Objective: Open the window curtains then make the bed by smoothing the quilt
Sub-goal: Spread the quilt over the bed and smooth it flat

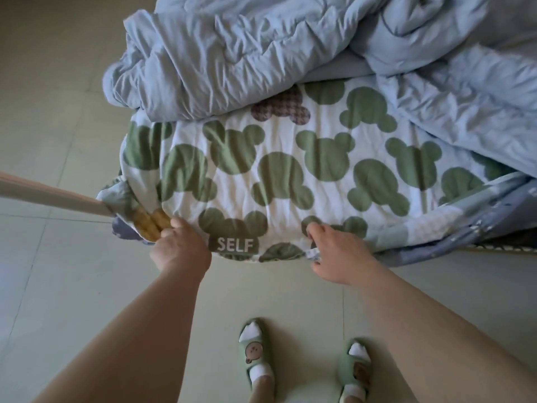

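- The floor (pixel 58 82) is pale square tile, running round the bed from 7 o'clock up to 11 o'clock
- The bed fills the frame from the centre out to 3 o'clock; a grey-blue printed sheet (pixel 465 237) hangs along its near edge at 4 o'clock
- A beige bar (pixel 52 193) comes in from 9 o'clock and meets the bed corner
- The blue quilt (pixel 232 59) lies bunched and creased across 12 o'clock, with a fold trailing down to 2 o'clock, on top of the patterned cover
- The patterned cover (pixel 290 170), white with green mouse-head shapes and a "SELF" label (pixel 237 244), lies across the centre
- The left hand (pixel 180 248) is at 7 o'clock, fingers curled tight on the cover's corner, touching a yellow ribbed patch (pixel 151 225)
- The right hand (pixel 340 254) is at 5 o'clock, pinching the cover's near hem between thumb and curled fingers
- Green slippers (pixel 255 353) over white socks stand on the tile at 6 o'clock
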Motion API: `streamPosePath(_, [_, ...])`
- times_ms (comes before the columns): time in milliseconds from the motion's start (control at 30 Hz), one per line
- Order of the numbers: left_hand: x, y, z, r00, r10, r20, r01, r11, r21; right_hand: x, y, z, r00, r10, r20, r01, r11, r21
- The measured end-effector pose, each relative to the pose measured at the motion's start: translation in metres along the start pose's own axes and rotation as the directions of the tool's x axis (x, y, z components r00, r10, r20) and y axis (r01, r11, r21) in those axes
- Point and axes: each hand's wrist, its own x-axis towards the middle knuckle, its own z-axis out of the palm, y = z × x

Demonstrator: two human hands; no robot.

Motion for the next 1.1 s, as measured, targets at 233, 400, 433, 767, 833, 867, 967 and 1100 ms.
streamPosePath(233, [-0.081, 0.111, 0.030, 0.927, 0.375, -0.021, -0.375, 0.927, 0.024, -0.047, 0.128, -0.015, 0.978, 0.209, 0.031, -0.201, 0.966, -0.164])
streamPosePath(400, [-0.139, 0.196, 0.057, 0.827, 0.562, -0.005, -0.562, 0.827, -0.006, -0.077, 0.218, -0.022, 0.968, 0.236, 0.090, -0.202, 0.936, -0.289])
streamPosePath(433, [-0.152, 0.214, 0.062, 0.816, 0.578, -0.008, -0.578, 0.816, -0.008, -0.084, 0.238, -0.021, 0.971, 0.226, 0.075, -0.189, 0.923, -0.334])
streamPosePath(767, [-0.195, 0.317, 0.092, 0.779, 0.618, -0.108, -0.593, 0.782, 0.193, -0.133, 0.331, 0.002, 0.926, 0.360, -0.111, -0.376, 0.865, -0.334])
streamPosePath(833, [-0.197, 0.317, 0.096, 0.767, 0.633, -0.105, -0.599, 0.765, 0.239, -0.149, 0.332, 0.020, 0.924, 0.369, -0.103, -0.383, 0.894, -0.234])
streamPosePath(867, [-0.199, 0.316, 0.098, 0.762, 0.640, -0.103, -0.600, 0.757, 0.258, -0.153, 0.333, 0.025, 0.923, 0.365, -0.124, -0.384, 0.897, -0.218])
streamPosePath(967, [-0.202, 0.313, 0.098, 0.771, 0.632, -0.077, -0.594, 0.757, 0.270, -0.154, 0.336, 0.038, 0.939, 0.320, -0.128, -0.343, 0.905, -0.251])
streamPosePath(1100, [-0.202, 0.312, 0.104, 0.823, 0.564, 0.063, -0.567, 0.810, 0.150, -0.157, 0.338, 0.053, 0.956, 0.289, 0.042, -0.273, 0.935, -0.228])
